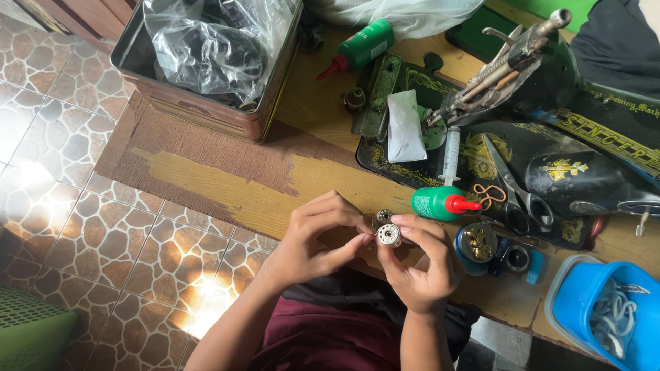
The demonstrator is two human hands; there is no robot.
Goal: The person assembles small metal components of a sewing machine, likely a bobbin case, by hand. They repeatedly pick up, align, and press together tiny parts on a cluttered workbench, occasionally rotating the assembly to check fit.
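My left hand (313, 237) and my right hand (423, 261) meet over the front edge of a worn wooden table (227, 189). Together their fingertips pinch a small round silver metal bobbin case (389, 235). A second small metal part (383, 215) sits just above it, by my left fingers. A green plastic bottle with a red nozzle (440, 203) lies on its side right beside my right hand.
A black sewing machine (550, 137) lies on its side at the right, with scissors (515, 189), a syringe (451, 154) and a second green bottle (361, 47) nearby. A metal tin with plastic bags (206, 75) stands at the back left. A blue tub (605, 312) sits at the right.
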